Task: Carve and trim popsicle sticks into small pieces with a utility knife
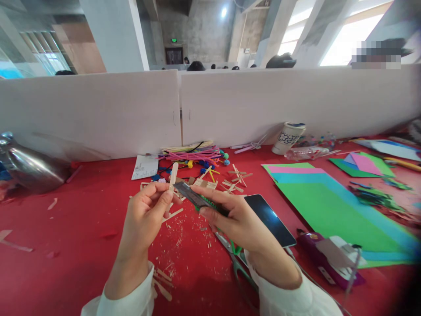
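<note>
My left hand [149, 208] pinches a wooden craft stick [174, 174] between thumb and fingers, its rounded end pointing up. Closed around a utility knife [190, 193], my right hand [235, 217] has its forefinger stretched along the dark flat top. The knife's front end lies close to the stick's edge; whether they touch I cannot tell. A bit of green shows under the right fingers. Below both hands, wood shavings [186, 245] are scattered over the red tabletop [108, 263]. More craft sticks [162, 281] lie near my left sleeve.
Scissors [241, 274] and a phone [271, 219] lie by my right forearm, near a purple glue gun [311, 250]. Coloured sheets [315, 193] spread rightward. Pipe cleaners [194, 154], a paper cup [287, 139] and a plastic bottle [305, 152] line the white partition [263, 101]. A metal kettle [36, 164] stands left.
</note>
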Demonstrator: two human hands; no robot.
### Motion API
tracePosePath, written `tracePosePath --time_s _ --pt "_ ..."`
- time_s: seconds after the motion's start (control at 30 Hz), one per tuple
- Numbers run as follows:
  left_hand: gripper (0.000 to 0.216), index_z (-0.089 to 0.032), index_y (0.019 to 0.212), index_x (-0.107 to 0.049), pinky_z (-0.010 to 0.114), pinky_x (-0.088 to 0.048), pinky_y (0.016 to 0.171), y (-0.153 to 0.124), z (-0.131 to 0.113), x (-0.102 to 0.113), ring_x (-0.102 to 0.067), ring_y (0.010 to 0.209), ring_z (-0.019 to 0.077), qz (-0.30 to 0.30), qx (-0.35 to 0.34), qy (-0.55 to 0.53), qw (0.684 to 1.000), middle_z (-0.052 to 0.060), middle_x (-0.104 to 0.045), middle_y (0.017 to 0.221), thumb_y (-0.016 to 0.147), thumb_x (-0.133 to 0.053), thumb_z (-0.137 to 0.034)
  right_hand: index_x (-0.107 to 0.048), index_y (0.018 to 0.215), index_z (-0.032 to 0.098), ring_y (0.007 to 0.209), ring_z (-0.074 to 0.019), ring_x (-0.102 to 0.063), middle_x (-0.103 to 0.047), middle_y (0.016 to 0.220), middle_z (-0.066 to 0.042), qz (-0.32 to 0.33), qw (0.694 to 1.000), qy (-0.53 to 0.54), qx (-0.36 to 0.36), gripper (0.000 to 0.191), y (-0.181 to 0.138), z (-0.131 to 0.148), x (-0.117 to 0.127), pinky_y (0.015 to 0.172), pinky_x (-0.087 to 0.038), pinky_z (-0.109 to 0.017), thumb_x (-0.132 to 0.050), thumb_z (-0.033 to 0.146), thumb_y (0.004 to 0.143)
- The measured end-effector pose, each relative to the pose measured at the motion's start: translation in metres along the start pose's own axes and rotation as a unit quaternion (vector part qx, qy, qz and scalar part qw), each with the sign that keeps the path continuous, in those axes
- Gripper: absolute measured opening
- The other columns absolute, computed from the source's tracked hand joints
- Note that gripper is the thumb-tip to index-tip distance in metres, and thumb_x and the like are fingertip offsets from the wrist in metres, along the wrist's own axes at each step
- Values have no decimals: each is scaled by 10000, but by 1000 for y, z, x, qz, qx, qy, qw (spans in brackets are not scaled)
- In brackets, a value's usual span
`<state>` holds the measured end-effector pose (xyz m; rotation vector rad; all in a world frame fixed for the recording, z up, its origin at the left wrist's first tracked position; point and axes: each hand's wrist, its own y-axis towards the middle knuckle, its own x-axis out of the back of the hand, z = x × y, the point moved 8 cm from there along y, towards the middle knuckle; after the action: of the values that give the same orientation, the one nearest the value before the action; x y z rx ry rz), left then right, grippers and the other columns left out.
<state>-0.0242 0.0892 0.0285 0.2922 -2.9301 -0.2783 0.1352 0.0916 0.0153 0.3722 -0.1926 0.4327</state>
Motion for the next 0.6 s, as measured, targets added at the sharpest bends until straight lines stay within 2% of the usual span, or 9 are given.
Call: tracePosePath --time_s 0.13,0.23,0.3,0.37,0.4,0.47,0.53,0.6 --pt "155 -172 765 -633 165 -348 350 -1 1 2 -531 453 100 -7 -5 27 1000 28 -675 630 752 -607 -324 -543 1261 202 788 -138 -627 -683 999 -58 -31 991 -122 43 438 -7 14 1 586 -492 -234 -468 140 834" --pt "160 -173 781 -635 173 -372 371 -1 0 2 -557 479 113 -6 -12 41 999 28 -675 632 763 -602 -329 -527 1270 227 860 -147 -628 -666 1086 -67 -42 985 -150 69 443 -10 20 1 707 -509 -279 -450 135 844" --pt "152 -176 785 -630 183 -402 408 -2 0 0 -576 505 121 -1 -25 48 999 27 -681 639 773 -591 -323 -479 1305 232 796 -137 -620 -672 1032 -61 -83 985 -129 80 465 -9 21 8 674 -508 -270 -485 179 843" --pt "147 -180 804 -624 192 -426 448 -4 1 -8 -598 538 129 20 -38 54 998 25 -687 650 786 -581 -319 -488 1278 225 657 -114 -584 -672 867 -21 -153 982 -94 65 483 -9 18 19 578 -491 -239 -569 244 803" --pt "148 -181 821 -622 194 -436 466 -5 2 -13 -612 566 135 38 -41 59 997 26 -690 664 793 -576 -319 -539 1209 217 563 -98 -541 -644 744 12 -184 978 -82 49 443 -9 15 23 507 -463 -220 -608 272 774" --pt "165 -184 876 -624 200 -457 498 -9 6 -24 -646 655 156 73 -37 66 994 37 -701 725 811 -560 -322 -636 957 203 435 -71 -441 -539 557 64 -215 973 -83 25 237 -8 11 26 405 -390 -195 -641 287 736" --pt "183 -192 929 -625 206 -479 531 -12 8 -32 -663 745 173 100 -32 69 992 48 -710 803 829 -537 -317 -634 779 195 419 -68 -436 -515 524 64 -226 967 -112 36 75 -6 13 25 410 -388 -198 -621 261 746" --pt "191 -208 970 -624 210 -494 568 -15 7 -36 -665 802 174 111 -36 74 990 44 -713 859 842 -518 -302 -632 752 196 521 -98 -536 -591 618 27 -232 959 -150 71 47 -5 19 23 505 -451 -225 -599 225 769"
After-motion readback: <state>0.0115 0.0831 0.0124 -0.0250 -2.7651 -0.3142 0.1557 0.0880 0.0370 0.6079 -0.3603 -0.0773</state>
